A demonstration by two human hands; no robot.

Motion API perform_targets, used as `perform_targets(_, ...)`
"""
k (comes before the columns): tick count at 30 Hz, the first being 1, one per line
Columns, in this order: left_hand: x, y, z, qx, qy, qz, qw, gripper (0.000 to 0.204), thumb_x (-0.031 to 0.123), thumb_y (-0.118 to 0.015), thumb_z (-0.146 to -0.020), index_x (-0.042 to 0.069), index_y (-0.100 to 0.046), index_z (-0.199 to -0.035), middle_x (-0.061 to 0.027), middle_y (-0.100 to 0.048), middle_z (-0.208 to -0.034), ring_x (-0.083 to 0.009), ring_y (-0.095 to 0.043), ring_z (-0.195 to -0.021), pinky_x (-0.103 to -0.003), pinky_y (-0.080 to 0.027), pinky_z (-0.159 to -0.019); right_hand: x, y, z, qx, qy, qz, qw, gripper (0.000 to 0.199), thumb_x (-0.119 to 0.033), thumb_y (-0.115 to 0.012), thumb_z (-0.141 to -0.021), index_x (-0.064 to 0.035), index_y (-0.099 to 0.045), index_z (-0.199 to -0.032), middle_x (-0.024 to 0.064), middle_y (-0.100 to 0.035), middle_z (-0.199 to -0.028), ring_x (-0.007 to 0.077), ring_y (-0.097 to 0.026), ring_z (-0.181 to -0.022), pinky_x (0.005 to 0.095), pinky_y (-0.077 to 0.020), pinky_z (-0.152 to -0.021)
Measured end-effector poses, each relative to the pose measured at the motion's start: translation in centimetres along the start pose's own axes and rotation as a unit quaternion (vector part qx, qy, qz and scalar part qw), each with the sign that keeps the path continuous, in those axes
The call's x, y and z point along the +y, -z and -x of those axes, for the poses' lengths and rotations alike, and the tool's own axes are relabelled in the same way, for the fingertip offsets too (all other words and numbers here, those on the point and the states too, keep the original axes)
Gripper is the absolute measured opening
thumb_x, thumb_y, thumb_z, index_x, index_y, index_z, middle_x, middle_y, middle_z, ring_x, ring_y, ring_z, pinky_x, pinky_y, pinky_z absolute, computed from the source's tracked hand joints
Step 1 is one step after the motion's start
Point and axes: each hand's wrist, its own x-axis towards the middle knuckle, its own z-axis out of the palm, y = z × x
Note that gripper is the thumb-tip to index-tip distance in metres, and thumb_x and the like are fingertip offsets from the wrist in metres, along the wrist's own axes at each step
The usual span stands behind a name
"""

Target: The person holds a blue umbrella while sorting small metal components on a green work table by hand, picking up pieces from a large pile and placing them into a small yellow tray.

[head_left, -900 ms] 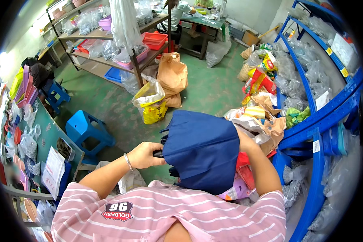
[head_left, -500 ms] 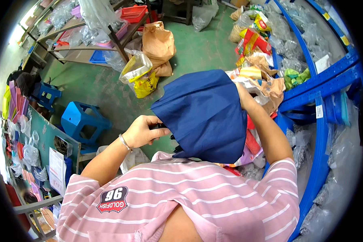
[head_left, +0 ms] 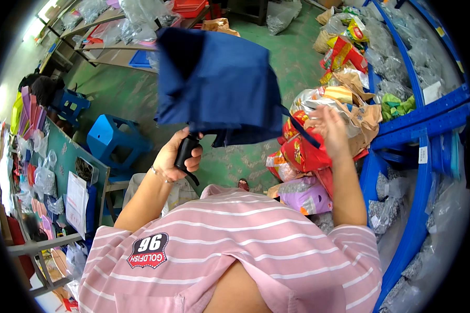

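A dark blue folding umbrella [head_left: 227, 86] is raised in front of me, its fabric loose and bunched rather than spread out. My left hand [head_left: 175, 156] is wrapped round its black handle [head_left: 187, 151], from which a short wrist cord hangs. A narrow blue closing strap [head_left: 304, 131] sticks out from the fabric toward the right. Close to the strap's end but apart from the fabric is my right hand [head_left: 330, 128], its fingers loosely extended and slightly blurred, with nothing seen in them.
Red packages [head_left: 303, 151], a purple bag [head_left: 307, 195] and brown paper sacks lie at the right beside a blue metal rack [head_left: 423, 115]. A blue stool [head_left: 112, 138] and a green-topped table stand left. Shelving with trays [head_left: 115, 52] is at the far left.
The umbrella has swung up and left, away from my body. My right hand has come off its fabric and moved right. The handle now shows in my left hand.
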Motion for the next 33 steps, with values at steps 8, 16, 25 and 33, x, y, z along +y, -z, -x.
perform_targets(8,-2.1,0.0,-2.3,-0.108,0.002,0.115,0.988,0.034,0.042,-0.043,-0.09,0.013,-0.058,-0.1,-0.0029,-0.049,-0.062,-0.0103,-0.037,-0.039,-0.023,-0.027,-0.037,2.8,-6.1,-0.7,-0.14,-0.057,0.009,0.989,0.051,-0.041,-0.05,-0.091,-0.0036,-0.043,-0.125,0.0081,-0.053,-0.114,0.0139,-0.052,-0.097,0.0276,-0.0445,-0.077)
perform_targets(16,-1.2,0.1,-4.5,-0.094,0.032,0.111,0.989,0.036,0.046,-0.044,-0.089,0.014,-0.062,-0.089,-0.0024,-0.049,-0.061,-0.0101,-0.037,-0.038,-0.023,-0.028,-0.036,-0.6,-5.2,-2.1,-0.174,-0.022,0.052,0.983,0.026,-0.013,-0.065,-0.083,0.0005,-0.057,-0.104,-0.0004,-0.058,-0.082,0.0059,-0.053,-0.072,0.0205,-0.0425,-0.064)
perform_targets(25,5.7,2.8,-9.9,0.018,0.061,0.017,0.998,0.029,0.039,-0.047,-0.089,0.012,-0.051,-0.097,-0.0058,-0.053,-0.063,-0.0132,-0.041,-0.041,-0.024,-0.032,-0.038,-6.4,-7.1,-8.9,-0.038,0.141,0.117,0.982,0.009,-0.008,-0.063,-0.081,0.0012,-0.064,-0.08,-0.0056,-0.053,-0.063,0.0012,-0.043,-0.058,0.0185,-0.0336,-0.051)
perform_targets(33,12.0,4.6,-16.2,0.05,0.209,-0.056,0.975,0.031,0.038,-0.05,-0.088,0.008,-0.053,-0.097,-0.0084,-0.056,-0.062,-0.0144,-0.047,-0.041,-0.024,-0.038,-0.037,-14.0,-20.1,-20.6,-0.297,0.146,0.137,0.934,0.042,-0.007,-0.052,-0.087,-0.0022,-0.043,-0.127,0.0086,-0.06,-0.104,0.0124,-0.061,-0.072,0.0222,-0.0466,-0.06)
